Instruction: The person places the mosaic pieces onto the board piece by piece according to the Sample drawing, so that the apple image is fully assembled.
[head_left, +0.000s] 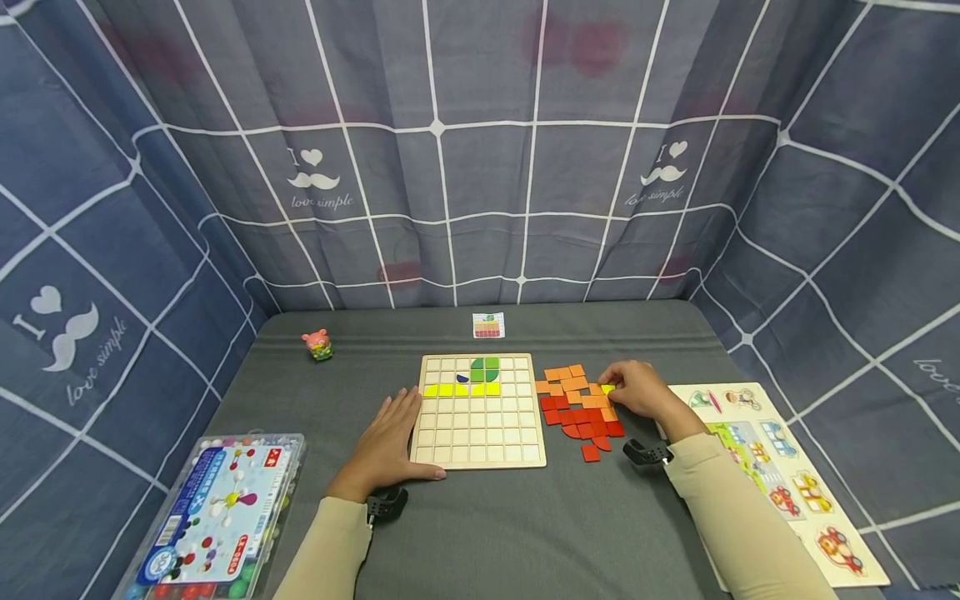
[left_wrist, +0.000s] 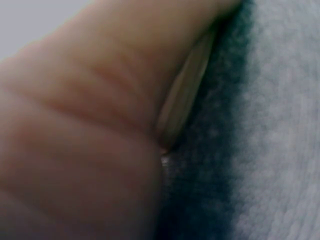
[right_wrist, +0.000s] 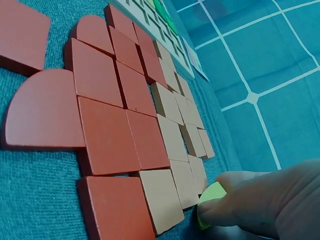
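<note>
In the head view a wooden grid board (head_left: pixel 480 429) lies on the grey cloth. Green pieces (head_left: pixel 484 369), a dark blue curved piece (head_left: pixel 462 378) and a row of yellow pieces (head_left: pixel 445 390) fill some of its upper cells. My left hand (head_left: pixel 384 442) rests against the board's left edge, fingers extended and thumb at the lower corner; the blurred left wrist view shows the board's edge (left_wrist: pixel 185 95) beside the palm. Right of the board, my right hand (head_left: pixel 637 390) pinches a small yellow piece (right_wrist: pixel 212 200) between thumb and finger, at the orange pieces' right end.
Orange pieces (head_left: pixel 574 383) and red pieces (head_left: pixel 591 421) lie close together between board and right hand. A small pattern card (head_left: pixel 488 325) and a pig figurine (head_left: pixel 318 344) stand farther back. A picture board (head_left: pixel 817 492) lies right, a clear plastic case (head_left: pixel 217 512) left.
</note>
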